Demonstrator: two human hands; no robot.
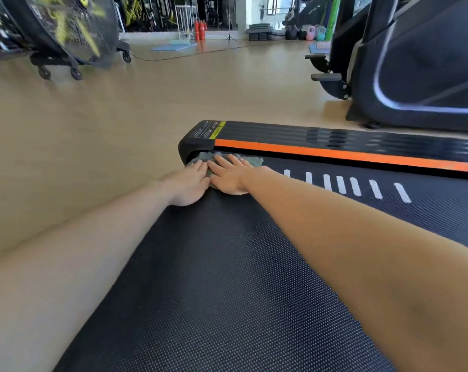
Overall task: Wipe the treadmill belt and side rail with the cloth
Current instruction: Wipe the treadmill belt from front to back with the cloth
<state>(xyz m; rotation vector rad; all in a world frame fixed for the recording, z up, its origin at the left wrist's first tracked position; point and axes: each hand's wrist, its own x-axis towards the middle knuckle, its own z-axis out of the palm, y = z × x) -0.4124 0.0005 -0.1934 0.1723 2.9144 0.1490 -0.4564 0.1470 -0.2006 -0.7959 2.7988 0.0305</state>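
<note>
The light wood-effect floor (93, 124) occupies the left and centre of the view. The dark, dot-textured treadmill belt (227, 277) extends from the bottom edge up to the middle of the frame. A large black exercise machine with a pale curved outline (429, 63) stands on the floor at upper right, beyond the treadmill. A black wire-caged drum fan on castor wheels (66, 28) stands at upper left, well apart from the treadmill. The black ribbed side rail with an orange stripe (335, 142) runs along the far edge of the belt and terminates in a rounded end cap. The left hand (190, 183) and the right hand (229, 175) lie side by side, touching, both flat with fingers extended and pressed on the crumpled grey cloth (251, 160); neither hand is curled round it. The cloth lies on the belt at its end corner, against the rail end cap. A row of white dash markings (340, 185) is printed on the belt just right of the hands. A yellow warning label (218, 130) sits on the end cap. Red fire extinguishers (200, 29) stand in the far background.
</note>
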